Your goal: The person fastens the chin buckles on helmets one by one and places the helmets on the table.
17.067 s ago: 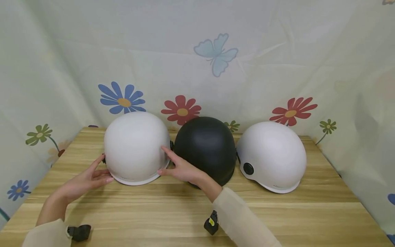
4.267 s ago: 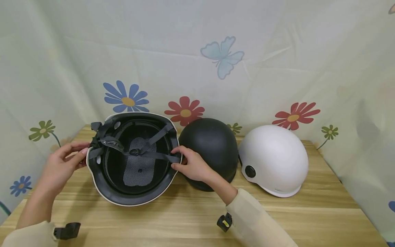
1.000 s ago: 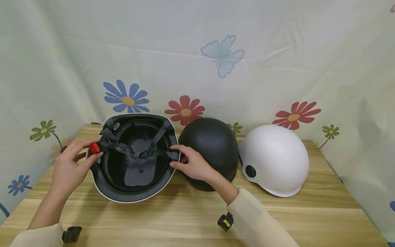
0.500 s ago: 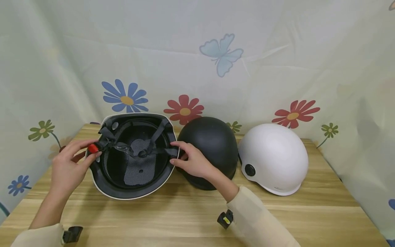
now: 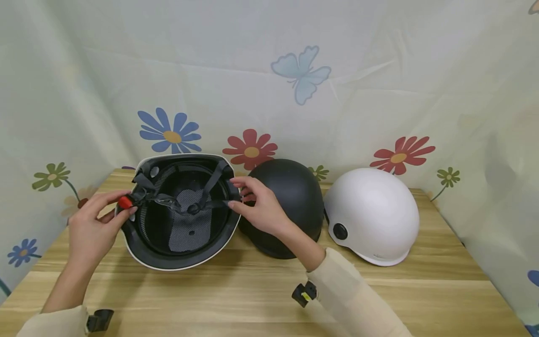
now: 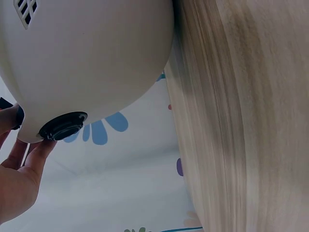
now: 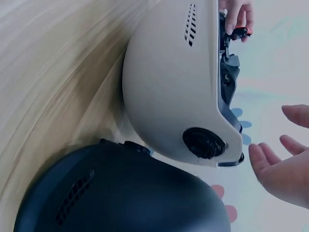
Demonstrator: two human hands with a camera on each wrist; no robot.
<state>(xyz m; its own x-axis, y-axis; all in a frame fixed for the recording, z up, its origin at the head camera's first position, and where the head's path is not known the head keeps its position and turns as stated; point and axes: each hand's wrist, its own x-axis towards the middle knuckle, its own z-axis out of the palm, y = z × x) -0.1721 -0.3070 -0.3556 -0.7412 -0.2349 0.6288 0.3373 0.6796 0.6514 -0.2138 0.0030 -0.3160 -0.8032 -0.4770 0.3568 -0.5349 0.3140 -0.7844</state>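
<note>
A white helmet lies upside down on the left of the wooden table, its black lining and straps facing up. My left hand pinches the red-and-black strap buckle at the left rim. In the left wrist view, the fingers of that hand touch the shell beside a round black disc. My right hand is off the right rim; in the right wrist view, this hand holds nothing, its fingers loosely bent and apart from the helmet.
Immediately right of the upturned helmet stands a black helmet, dome up. Farther right is another white helmet, also dome up. A flowered curtain hangs behind the wooden table.
Since the oldest frame, the left helmet has been turned over. The left hand has taken hold of the red buckle. Over the last half second my right hand has come away from the right rim.
</note>
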